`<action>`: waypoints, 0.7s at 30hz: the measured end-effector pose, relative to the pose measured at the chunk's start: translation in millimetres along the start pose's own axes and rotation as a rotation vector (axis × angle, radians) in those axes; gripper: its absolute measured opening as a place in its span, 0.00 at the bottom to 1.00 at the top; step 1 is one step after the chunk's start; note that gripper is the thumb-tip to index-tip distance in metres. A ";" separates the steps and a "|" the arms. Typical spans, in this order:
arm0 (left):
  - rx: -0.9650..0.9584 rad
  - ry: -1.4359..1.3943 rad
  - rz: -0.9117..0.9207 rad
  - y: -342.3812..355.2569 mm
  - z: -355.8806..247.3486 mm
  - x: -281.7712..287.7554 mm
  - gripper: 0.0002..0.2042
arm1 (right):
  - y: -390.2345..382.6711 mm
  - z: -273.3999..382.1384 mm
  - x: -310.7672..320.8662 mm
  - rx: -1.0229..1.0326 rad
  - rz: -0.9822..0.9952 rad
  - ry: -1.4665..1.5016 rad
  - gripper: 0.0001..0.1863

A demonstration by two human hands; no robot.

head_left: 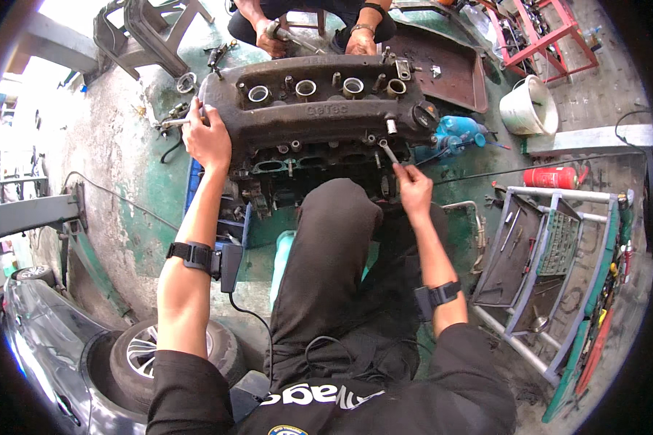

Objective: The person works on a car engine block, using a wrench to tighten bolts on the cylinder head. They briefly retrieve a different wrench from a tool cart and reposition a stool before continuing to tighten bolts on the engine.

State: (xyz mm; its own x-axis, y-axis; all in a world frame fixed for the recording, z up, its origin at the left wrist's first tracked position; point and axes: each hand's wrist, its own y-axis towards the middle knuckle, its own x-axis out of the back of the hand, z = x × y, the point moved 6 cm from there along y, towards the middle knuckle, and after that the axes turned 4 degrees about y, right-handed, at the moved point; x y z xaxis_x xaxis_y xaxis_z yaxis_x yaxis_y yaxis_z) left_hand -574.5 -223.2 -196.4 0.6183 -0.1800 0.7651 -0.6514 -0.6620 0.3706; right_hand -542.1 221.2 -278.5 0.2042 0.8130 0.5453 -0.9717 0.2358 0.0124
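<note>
Raised capital-style and small letters, the same dark colour as the metal, run in one short word along the middle of the engine [268, 116]'s cover. On the near side of the engine, the person's black shirt [442, 391] carries large white letters [323, 395], partly lost in folds, with a round blue-and-yellow badge [289, 431] just below, cut by the lower edge. To the engine's right, the red fire extinguisher [551, 177] bears pale print too small to read.

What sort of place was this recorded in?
Most likely a car repair workshop: an engine before the person, a dark grey car at lower left, and a tool rack at right.
</note>
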 end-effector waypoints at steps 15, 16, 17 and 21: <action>-0.455 -1.683 1.029 -125.2 -194.1 304.0 0.43 | 57.9 54.9 39.4 0.169 0.277 -0.430 0.17; -0.492 -1.715 0.978 -129.3 -199.8 309.9 0.44 | 54.8 53.9 38.6 0.190 0.243 -0.402 0.17; -0.541 -1.745 0.913 -132.0 -203.5 316.1 0.45 | 52.3 50.5 38.8 0.179 0.217 -0.374 0.17; -0.692 -1.711 1.059 -142.7 -205.3 330.4 0.47 | 47.7 34.6 36.7 0.110 0.229 -0.371 0.20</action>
State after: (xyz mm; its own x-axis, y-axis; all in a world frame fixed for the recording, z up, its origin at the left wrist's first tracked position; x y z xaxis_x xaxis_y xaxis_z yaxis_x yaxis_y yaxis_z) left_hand -367.6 -38.8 111.6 -0.5708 -0.7951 -0.2050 -0.7040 0.3454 0.6205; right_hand -585.1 243.8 -228.9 -0.0542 0.5866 0.8081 -0.9979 -0.0021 -0.0655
